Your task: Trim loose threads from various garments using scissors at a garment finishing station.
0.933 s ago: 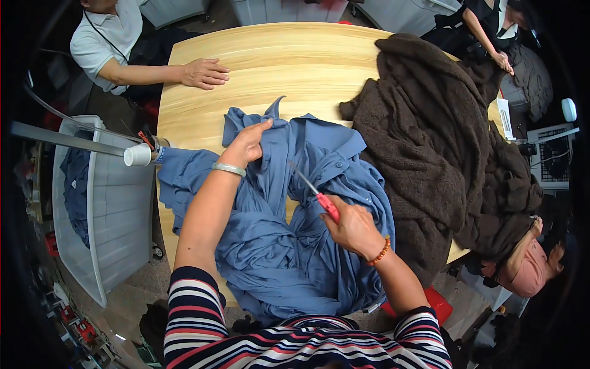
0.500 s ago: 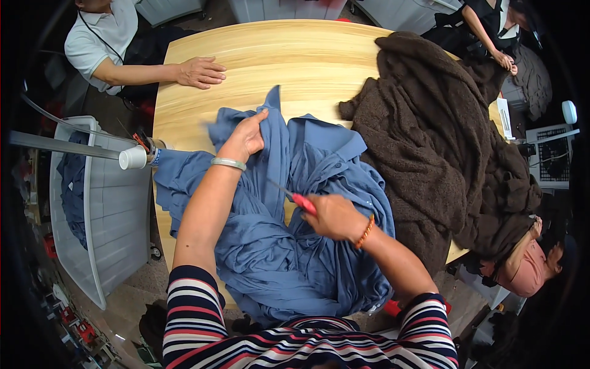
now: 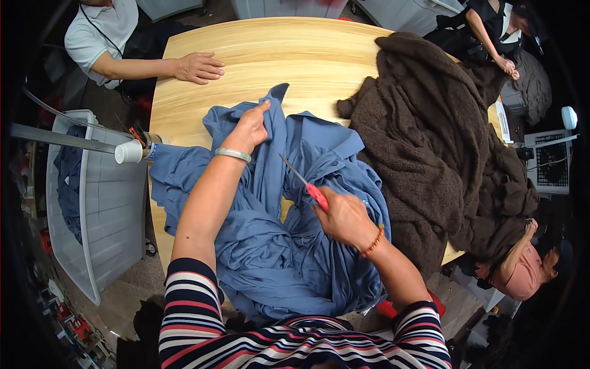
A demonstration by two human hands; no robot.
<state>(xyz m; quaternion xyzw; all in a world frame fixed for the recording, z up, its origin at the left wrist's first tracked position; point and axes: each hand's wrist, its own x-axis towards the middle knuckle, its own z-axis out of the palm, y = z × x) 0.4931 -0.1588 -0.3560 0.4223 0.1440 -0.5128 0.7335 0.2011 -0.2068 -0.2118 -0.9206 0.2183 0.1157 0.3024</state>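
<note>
A blue garment (image 3: 264, 246) with a collar and a dark button lies bunched in front of me on the wooden table. My left hand (image 3: 252, 127) is closed on its upper part, thumb pressing the cloth near a raised corner. Lower and to the right, my right hand (image 3: 347, 218) grips red-handled scissors (image 3: 316, 195). Their thin metal tip points up and left, over the garment and short of my left hand. My fist hides the rest of the handle.
A dark brown knitted cloth heap (image 3: 424, 147) covers the table's right side. At the left edge stand a metal pole (image 3: 67, 142) with a white cup-shaped end (image 3: 128, 152) and a grey bin (image 3: 117, 209). A co-worker's hand (image 3: 200, 67) rests on the table (image 3: 276, 49); other people work at right.
My right hand has moved slightly right and down with the scissors, whose tip now points more steeply upward. The left hand keeps its hold; the garment's blurred left flap has come to rest.
</note>
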